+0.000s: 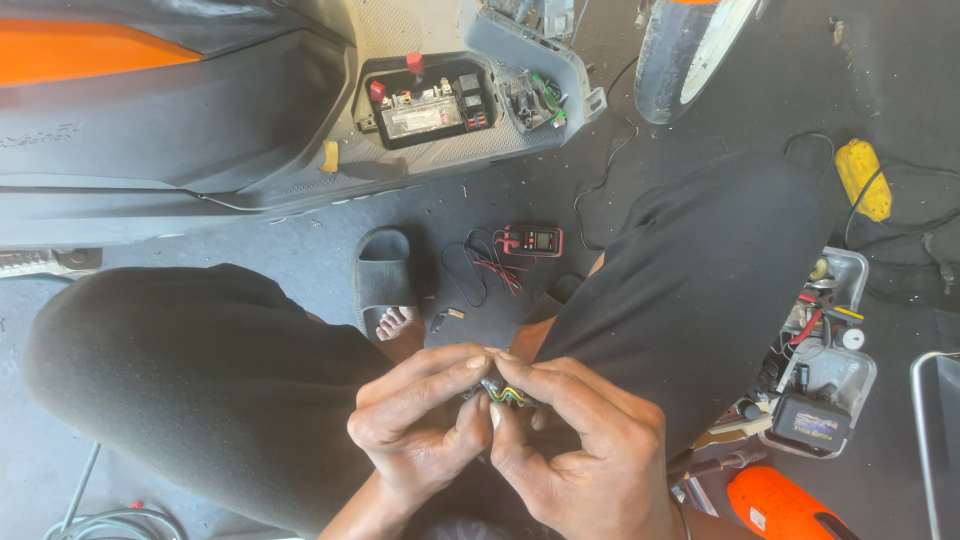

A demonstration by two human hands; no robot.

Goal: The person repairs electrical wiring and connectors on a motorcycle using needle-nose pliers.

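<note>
Both my hands meet low in the middle of the view, between my knees in black trousers. My left hand [415, 425] and my right hand [580, 450] pinch a small bundle of coloured wires [503, 393], yellow, green and dark, with a small connector between the fingertips. The thumbs and forefingers of both hands are closed on it. Most of the bundle is hidden by my fingers.
A scooter [180, 110] lies ahead with its battery compartment [430, 100] uncovered. A red multimeter [533, 240] with leads lies on the floor by my sandalled foot [385, 285]. An open grey parts tray [825, 370], an orange tool [780, 505] and a yellow plug [862, 175] lie to the right.
</note>
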